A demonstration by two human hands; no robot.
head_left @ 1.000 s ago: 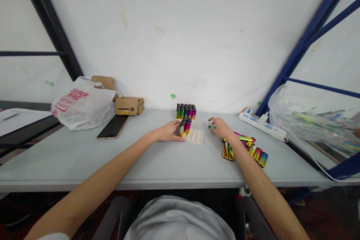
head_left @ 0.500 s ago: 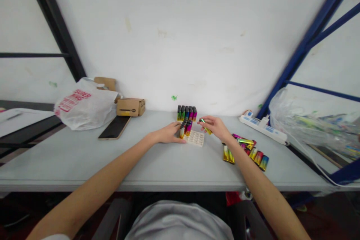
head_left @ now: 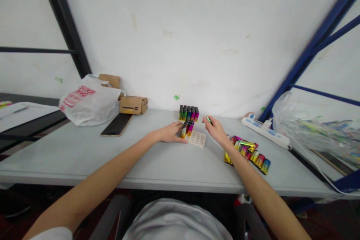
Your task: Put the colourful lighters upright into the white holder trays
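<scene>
My left hand [head_left: 169, 134] rests on the grey table [head_left: 157, 161], its fingers against the left side of a white tray [head_left: 197, 138] that holds a few upright rainbow-coloured lighters [head_left: 187, 127]. My right hand [head_left: 215, 129] hovers just right of the tray, its fingers pinched on one green lighter [head_left: 208, 119] raised above the tray's right end. A full block of upright lighters [head_left: 188, 113] stands behind the tray near the wall. A loose heap of lighters [head_left: 249, 150] lies on the table to the right of my right forearm.
A white plastic bag with red print [head_left: 89, 100], a small cardboard box [head_left: 133, 105] and a dark phone [head_left: 117, 124] lie at the back left. A white power strip [head_left: 263, 129] and a clear plastic bag [head_left: 312, 125] are at the right, by a blue frame [head_left: 309, 50].
My right hand picked a lighter from near the heap and carried it left and up to the tray. My left hand stayed at the tray.
</scene>
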